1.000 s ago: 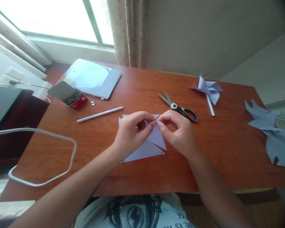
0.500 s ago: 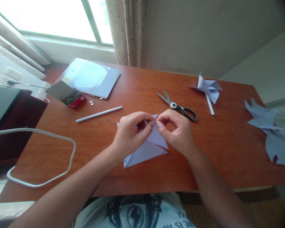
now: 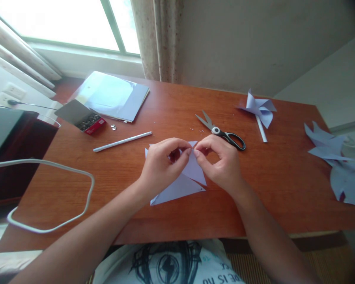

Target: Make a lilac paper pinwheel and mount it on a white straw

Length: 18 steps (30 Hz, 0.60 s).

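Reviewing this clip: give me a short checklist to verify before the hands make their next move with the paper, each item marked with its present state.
1. Left hand pinches the cut paper: ok.
2. Right hand pinches beside it at the same tip: ok.
3. Pin or fastener between fingertips: cannot tell.
4. Paper's lower points lie on the table: ok.
5. Rolled stick lies apart, left of the hands: ok.
6. Scissors lie clear of both hands: ok.

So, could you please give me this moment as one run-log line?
left hand: pinching cut paper square | right hand: pinching same tip | scissors: on table, untouched
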### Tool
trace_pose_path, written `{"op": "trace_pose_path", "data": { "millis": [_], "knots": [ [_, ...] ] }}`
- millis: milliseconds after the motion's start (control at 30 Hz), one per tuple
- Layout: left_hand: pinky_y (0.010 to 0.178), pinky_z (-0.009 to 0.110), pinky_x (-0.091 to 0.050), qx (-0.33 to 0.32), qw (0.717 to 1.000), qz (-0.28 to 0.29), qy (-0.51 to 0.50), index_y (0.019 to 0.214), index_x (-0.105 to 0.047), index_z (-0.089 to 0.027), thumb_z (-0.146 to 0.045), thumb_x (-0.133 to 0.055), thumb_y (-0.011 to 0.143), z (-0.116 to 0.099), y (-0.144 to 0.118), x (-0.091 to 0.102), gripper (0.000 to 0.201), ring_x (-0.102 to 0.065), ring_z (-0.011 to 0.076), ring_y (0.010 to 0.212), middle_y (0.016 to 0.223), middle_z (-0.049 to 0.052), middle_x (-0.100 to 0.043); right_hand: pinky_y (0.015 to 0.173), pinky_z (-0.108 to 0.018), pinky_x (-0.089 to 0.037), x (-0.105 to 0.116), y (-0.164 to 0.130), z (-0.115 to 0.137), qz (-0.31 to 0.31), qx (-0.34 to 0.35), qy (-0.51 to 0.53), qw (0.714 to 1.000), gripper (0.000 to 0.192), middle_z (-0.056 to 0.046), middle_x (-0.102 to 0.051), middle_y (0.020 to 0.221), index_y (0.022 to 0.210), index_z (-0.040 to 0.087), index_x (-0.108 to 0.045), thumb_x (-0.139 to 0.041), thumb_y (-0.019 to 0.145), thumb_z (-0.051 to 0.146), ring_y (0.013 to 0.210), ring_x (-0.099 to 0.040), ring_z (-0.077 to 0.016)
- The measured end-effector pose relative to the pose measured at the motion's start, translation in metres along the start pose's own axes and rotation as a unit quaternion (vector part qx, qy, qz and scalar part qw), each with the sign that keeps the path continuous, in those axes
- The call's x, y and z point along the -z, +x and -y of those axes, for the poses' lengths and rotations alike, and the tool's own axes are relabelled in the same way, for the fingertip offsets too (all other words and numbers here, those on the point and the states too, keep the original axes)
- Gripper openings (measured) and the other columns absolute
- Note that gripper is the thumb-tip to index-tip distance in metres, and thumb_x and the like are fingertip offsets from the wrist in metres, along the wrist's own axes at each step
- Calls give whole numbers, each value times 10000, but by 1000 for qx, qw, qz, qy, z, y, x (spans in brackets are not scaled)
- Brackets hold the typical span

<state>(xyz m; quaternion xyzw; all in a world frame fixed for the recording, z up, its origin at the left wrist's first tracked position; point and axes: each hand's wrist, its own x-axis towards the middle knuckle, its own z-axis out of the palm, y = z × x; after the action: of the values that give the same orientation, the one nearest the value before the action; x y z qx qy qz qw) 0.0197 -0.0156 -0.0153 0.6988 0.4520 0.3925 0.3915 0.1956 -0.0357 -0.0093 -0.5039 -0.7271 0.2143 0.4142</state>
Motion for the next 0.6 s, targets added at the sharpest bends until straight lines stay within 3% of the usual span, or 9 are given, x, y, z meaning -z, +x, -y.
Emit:
{"op": "trace_pose_path", "data": {
  "millis": [433,600],
  "knots": [
    [577,203,-449,-49,999,5,15,848,-720,-142,-134,-656,855,-1,0,-1,65,-565,91,599,734,14,-702,657,-291,-489,0,1,1,-13,15,-19,1000,140,6,-616,741,784,226,-595,-609,826,93,692,-579,-145],
    [590,199,-452,-84,995,-5,47,858,-716,-148,-105,-645,857,0,-1,-2,82,-562,85,612,762,11,-702,724,-332,-514,-4,-2,0,-40,66,-99,992,142,-25,-663,777,789,231,-590,-599,846,101,762,-620,-184]
  ]
}}
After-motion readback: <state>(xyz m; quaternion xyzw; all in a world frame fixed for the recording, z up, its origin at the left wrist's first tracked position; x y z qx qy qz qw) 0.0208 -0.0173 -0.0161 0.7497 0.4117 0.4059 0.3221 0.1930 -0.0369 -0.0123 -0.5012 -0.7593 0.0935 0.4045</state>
